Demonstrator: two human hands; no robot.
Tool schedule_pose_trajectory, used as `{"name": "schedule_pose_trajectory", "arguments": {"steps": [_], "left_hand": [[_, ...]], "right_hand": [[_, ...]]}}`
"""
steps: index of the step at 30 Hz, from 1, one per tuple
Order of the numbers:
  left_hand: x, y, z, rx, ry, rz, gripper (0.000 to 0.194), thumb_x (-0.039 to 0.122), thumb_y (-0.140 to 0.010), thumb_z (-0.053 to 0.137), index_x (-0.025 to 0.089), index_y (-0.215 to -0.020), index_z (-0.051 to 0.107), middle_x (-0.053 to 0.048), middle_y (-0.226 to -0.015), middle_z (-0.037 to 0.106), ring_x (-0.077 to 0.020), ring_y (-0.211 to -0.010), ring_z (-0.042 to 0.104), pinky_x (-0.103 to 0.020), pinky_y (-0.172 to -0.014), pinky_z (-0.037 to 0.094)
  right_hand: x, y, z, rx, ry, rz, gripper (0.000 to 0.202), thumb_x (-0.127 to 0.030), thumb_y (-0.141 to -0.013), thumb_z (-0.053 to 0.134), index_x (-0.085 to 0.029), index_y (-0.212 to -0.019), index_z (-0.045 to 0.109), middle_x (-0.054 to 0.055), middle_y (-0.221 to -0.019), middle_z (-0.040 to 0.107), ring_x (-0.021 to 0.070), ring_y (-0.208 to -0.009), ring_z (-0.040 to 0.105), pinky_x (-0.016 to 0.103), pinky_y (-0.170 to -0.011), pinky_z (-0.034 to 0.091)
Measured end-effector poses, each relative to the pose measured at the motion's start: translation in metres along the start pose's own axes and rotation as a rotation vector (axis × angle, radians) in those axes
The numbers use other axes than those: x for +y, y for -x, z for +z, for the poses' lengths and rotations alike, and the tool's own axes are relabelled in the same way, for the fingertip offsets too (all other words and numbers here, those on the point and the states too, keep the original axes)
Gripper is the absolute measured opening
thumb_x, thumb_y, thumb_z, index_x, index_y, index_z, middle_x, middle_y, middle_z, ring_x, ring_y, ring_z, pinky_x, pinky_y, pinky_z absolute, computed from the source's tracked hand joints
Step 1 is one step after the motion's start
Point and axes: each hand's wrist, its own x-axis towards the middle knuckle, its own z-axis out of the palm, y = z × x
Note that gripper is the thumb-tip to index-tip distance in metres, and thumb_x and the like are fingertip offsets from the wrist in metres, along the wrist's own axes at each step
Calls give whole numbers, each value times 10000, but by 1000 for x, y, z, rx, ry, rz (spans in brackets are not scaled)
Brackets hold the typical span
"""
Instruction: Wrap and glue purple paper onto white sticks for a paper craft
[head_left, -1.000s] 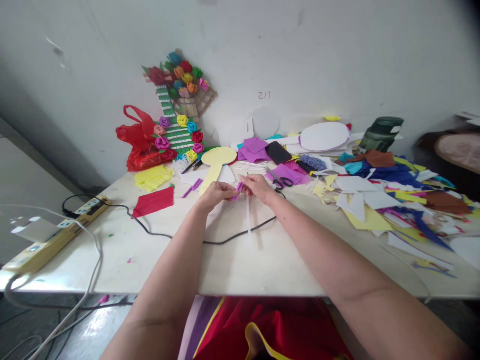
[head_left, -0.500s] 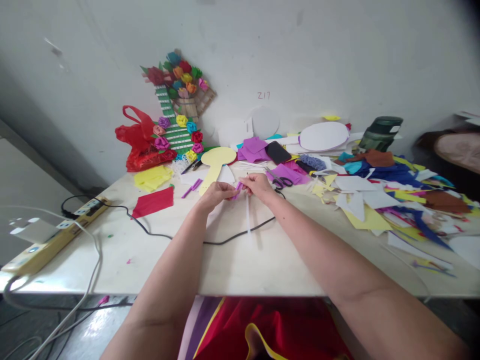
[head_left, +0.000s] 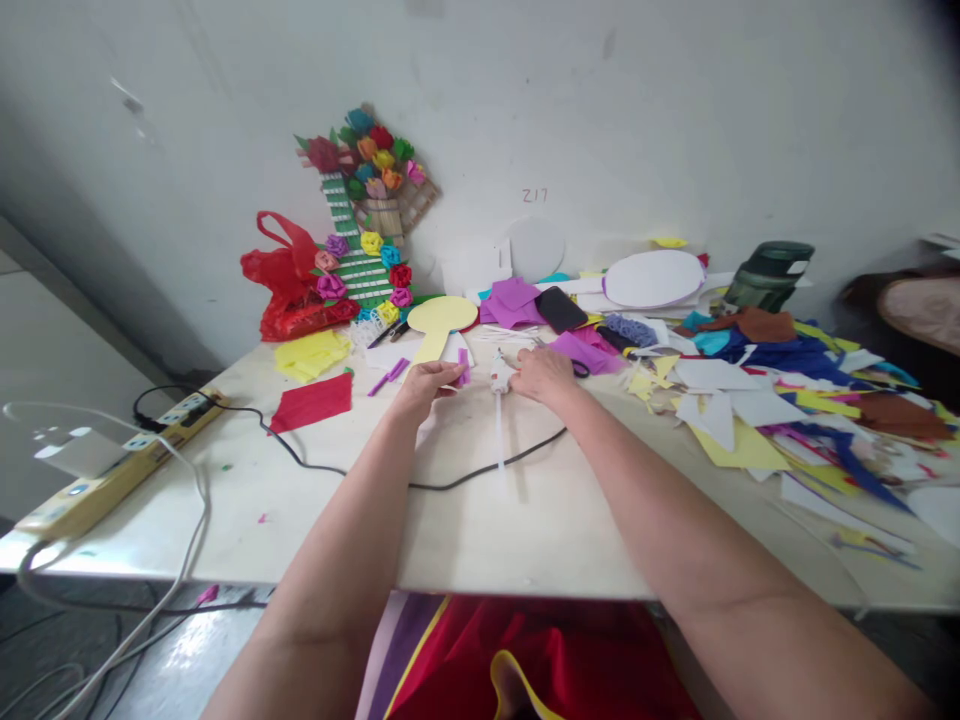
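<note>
In the middle of the table lies a white glue gun, its nozzle away from me and a long translucent glue stick trailing from its back. My right hand is closed at the gun's right side, around where its handle would be; the handle itself is hidden. My left hand pinches a small folded purple paper strip upright, left of the gun. More purple strips lie beyond my left hand, near a yellow paddle-shaped cutout. Scissors show partly behind my right hand.
A black cord crosses the table from a power strip at the left. Paper scraps pile up at the right, before a dark green bottle. Paper-flower decorations lean on the wall. A phone lies at the back.
My hands have parted. The right hand has moved from the purple strip to the glue gun, which now shows between them; the left hand keeps the strip. The view has shifted slightly.
</note>
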Motion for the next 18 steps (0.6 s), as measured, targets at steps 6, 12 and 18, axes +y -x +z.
{"name": "schedule_pose_trajectory", "arguments": {"steps": [6, 12, 18], "left_hand": [[-3, -2, -2, 20, 54, -1, 313, 393, -526, 754, 126, -649, 648, -21, -630, 596, -85, -554, 524, -217, -545, 414], [-5, -4, -2, 5, 111, 0, 314, 391, -511, 768, 129, -619, 632, -6, -604, 569, -71, -538, 503, -208, -526, 407], [-5, -4, -2, 13, 155, -12, 326, 385, -511, 772, 124, -636, 625, -8, -607, 553, -67, -540, 491, -196, -511, 411]], "right_hand": [[-4, 1, 3, -95, 10, -23, 450, -331, -709, 510, -135, -1111, 558, 176, -1050, 605, 318, -981, 551, 395, -764, 421], [-3, 1, 13, -85, 10, -18, 417, -257, -694, 542, -108, -1083, 564, 181, -1065, 588, 290, -1021, 525, 371, -793, 411], [5, 0, 14, 13, -8, -5, 327, -286, -735, 522, -129, -1013, 596, 160, -940, 634, 285, -895, 581, 365, -729, 421]]}}
